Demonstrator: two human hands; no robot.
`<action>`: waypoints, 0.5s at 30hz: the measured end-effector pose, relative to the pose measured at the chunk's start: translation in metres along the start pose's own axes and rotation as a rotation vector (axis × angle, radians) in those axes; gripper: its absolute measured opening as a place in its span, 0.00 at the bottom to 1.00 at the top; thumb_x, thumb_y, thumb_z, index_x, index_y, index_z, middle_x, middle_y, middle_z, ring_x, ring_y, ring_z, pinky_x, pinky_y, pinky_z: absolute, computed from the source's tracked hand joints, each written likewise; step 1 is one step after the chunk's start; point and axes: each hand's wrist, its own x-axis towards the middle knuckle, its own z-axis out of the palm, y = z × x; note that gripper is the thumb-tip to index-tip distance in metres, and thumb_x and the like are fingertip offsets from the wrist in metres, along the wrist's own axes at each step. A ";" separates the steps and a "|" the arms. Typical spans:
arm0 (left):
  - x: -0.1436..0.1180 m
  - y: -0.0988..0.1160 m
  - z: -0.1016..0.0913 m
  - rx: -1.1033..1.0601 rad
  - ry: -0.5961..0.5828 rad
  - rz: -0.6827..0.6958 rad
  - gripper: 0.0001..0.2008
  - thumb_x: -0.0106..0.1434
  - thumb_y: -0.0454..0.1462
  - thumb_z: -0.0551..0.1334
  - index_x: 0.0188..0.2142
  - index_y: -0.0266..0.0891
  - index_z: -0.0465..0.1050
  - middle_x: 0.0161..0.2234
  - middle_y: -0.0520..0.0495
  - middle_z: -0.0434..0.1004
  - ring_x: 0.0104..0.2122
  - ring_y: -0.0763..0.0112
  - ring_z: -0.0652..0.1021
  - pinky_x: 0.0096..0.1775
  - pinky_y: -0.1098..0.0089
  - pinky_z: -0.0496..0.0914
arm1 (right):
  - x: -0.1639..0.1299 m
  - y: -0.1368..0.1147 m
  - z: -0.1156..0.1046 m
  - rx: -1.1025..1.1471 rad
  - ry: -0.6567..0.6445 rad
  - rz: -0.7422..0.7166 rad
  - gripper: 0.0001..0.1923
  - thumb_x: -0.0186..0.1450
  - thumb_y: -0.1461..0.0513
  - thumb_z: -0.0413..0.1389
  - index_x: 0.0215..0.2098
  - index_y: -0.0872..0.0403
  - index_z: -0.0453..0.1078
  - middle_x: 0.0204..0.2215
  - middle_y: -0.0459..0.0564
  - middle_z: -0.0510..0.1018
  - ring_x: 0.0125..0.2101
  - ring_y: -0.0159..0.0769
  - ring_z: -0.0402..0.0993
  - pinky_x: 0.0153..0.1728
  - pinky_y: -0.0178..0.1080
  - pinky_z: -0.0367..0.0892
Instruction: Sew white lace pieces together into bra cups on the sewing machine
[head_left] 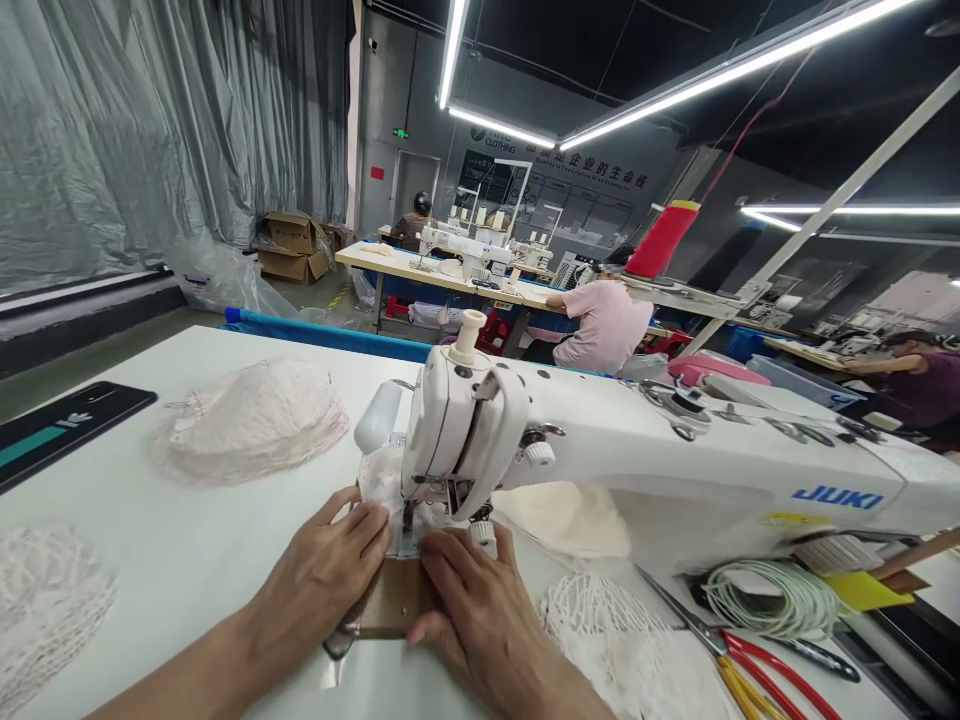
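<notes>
Lettering in blue on the white sewing machine reads JUKI; the far wall shows CLOTHING. Pale fabric sits at the presser foot, right hand splayed against it, left hand touching; whether it pinches, one cannot tell.

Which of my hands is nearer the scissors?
Right. Your right hand is beside the presser foot, left of the scissors; your left hand is farther left, on the foot's other side.

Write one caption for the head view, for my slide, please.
Left hand and right hand touch white fabric at a JUKI sewing machine's presser foot, scissors lying nearby.
</notes>
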 end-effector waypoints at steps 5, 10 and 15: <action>0.009 -0.010 0.003 -0.007 -0.038 0.030 0.16 0.61 0.21 0.47 0.42 0.36 0.66 0.37 0.46 0.74 0.36 0.69 0.74 0.50 0.60 0.60 | 0.002 0.000 -0.001 -0.020 0.021 0.056 0.22 0.67 0.47 0.44 0.39 0.56 0.68 0.37 0.53 0.76 0.36 0.40 0.70 0.47 0.49 0.52; 0.014 -0.011 -0.002 0.055 -0.057 0.050 0.15 0.60 0.20 0.48 0.30 0.36 0.67 0.31 0.47 0.75 0.27 0.69 0.72 0.39 0.62 0.65 | 0.006 -0.006 -0.005 -0.032 0.010 0.071 0.19 0.65 0.49 0.50 0.42 0.56 0.66 0.39 0.53 0.75 0.37 0.40 0.69 0.45 0.47 0.54; -0.022 0.014 -0.029 0.143 -0.046 0.037 0.17 0.58 0.19 0.47 0.31 0.34 0.71 0.37 0.40 0.78 0.28 0.66 0.73 0.37 0.61 0.62 | 0.004 -0.017 -0.005 -0.002 -0.006 -0.016 0.18 0.64 0.49 0.50 0.37 0.56 0.66 0.35 0.52 0.73 0.34 0.39 0.67 0.36 0.43 0.56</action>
